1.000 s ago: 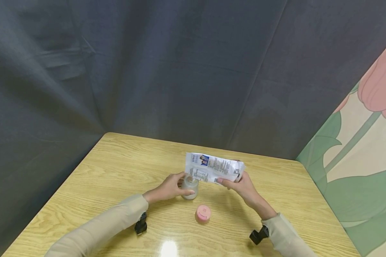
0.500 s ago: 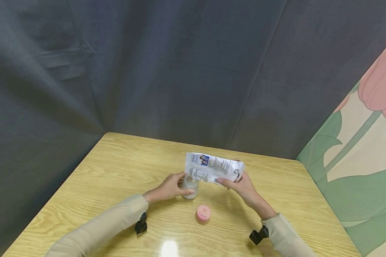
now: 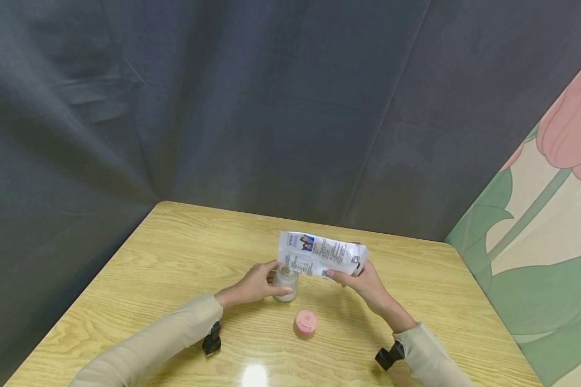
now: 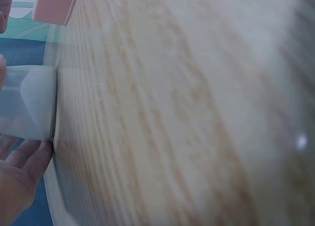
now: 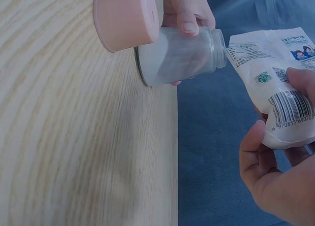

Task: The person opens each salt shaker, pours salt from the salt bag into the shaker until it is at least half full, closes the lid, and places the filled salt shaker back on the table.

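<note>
My left hand (image 3: 253, 284) holds a clear glass jar (image 3: 285, 285) upright on the table, thumb on the near side and fingers behind. White contents fill its lower part in the right wrist view. My right hand (image 3: 365, 282) grips a white printed pouch (image 3: 323, 255) by its right end, thumb on the front. The pouch tilts over the jar, one corner right at the jar's mouth. A barcode and small pictures show on it in the right wrist view. In front of the jar stands a pink lid (image 3: 305, 322), apart from both hands.
The wooden table (image 3: 184, 242) reaches back to a dark curtain (image 3: 271, 107). A flower-patterned panel (image 3: 537, 258) borders the right side. Black wrist cameras hang under both sleeves, the left camera (image 3: 212, 339) and the right camera (image 3: 390, 356).
</note>
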`<state>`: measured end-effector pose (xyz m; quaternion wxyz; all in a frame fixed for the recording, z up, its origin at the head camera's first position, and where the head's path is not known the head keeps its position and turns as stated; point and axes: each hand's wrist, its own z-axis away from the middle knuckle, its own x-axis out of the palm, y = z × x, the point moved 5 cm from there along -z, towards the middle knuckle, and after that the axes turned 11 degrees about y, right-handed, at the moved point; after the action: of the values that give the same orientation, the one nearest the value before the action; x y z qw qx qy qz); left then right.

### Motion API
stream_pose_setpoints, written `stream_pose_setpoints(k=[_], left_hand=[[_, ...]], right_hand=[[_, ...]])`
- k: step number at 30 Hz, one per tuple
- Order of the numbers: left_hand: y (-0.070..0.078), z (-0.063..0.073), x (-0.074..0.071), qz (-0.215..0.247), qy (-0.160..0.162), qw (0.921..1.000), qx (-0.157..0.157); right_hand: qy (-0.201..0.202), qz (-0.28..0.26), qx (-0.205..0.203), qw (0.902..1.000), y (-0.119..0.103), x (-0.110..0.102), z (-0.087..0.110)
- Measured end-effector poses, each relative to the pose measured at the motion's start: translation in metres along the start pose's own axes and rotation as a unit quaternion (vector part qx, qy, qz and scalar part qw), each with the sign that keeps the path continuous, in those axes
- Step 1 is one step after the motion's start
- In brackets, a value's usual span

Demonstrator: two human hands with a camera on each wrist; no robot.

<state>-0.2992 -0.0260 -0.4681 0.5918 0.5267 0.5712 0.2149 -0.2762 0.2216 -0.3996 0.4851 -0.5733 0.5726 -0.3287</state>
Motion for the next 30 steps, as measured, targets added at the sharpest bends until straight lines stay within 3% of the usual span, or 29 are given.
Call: stream_pose_setpoints(k=[30], left_hand=[[0.0003,0.0001,-0.0012,-0.01,0.002,0.9999,0.01]], right_hand=[[0.004,0.004,0.007,1.0,-0.0004,0.0004,0.0004]])
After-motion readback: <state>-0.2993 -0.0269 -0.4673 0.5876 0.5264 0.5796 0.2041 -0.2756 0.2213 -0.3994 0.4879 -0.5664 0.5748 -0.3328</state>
